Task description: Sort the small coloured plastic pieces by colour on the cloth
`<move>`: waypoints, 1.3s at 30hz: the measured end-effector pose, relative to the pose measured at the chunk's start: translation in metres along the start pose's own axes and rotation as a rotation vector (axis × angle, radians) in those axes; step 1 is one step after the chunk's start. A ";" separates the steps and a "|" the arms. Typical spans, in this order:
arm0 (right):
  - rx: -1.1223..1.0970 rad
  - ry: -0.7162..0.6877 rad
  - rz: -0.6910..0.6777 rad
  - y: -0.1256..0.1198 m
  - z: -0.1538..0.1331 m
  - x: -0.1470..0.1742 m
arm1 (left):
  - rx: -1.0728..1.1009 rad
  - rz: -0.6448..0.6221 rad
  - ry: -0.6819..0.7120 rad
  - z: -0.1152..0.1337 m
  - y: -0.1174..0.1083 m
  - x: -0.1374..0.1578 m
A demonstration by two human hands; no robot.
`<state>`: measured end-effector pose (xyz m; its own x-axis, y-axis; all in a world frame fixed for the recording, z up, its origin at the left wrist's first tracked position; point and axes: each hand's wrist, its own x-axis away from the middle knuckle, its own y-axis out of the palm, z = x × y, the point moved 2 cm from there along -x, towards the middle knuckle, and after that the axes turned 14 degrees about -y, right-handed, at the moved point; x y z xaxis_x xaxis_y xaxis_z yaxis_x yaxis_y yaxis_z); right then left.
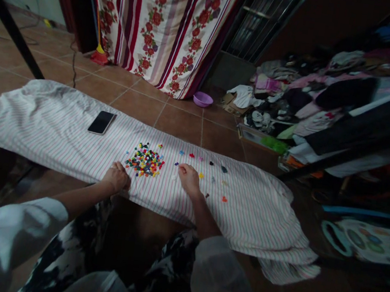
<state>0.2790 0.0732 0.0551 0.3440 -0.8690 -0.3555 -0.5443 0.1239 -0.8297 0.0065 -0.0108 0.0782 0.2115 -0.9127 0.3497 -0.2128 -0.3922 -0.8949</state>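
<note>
Resting between hands [116, 177], perhaps untouched, bead pile [144, 160]

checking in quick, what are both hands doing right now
Left hand: curled closed on the striped cloth beside the bead pile; contents cannot be told.
Right hand: fingers curled at loose beads; grip cannot be told.

Loose white short sleeves cover both upper arms; the forearms, left hand [116, 177] and right hand [188, 178] are bare. Black-and-white patterned fabric garment [69, 249] covers the lap.
</note>
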 end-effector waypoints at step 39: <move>-0.053 0.015 -0.151 0.068 -0.093 0.010 | 0.089 -0.030 -0.002 -0.002 -0.004 0.004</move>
<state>0.1740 0.0281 0.0352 0.4134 -0.8831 -0.2219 -0.5275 -0.0336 -0.8489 0.0058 -0.0126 0.0840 0.2184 -0.9005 0.3762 -0.1203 -0.4074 -0.9053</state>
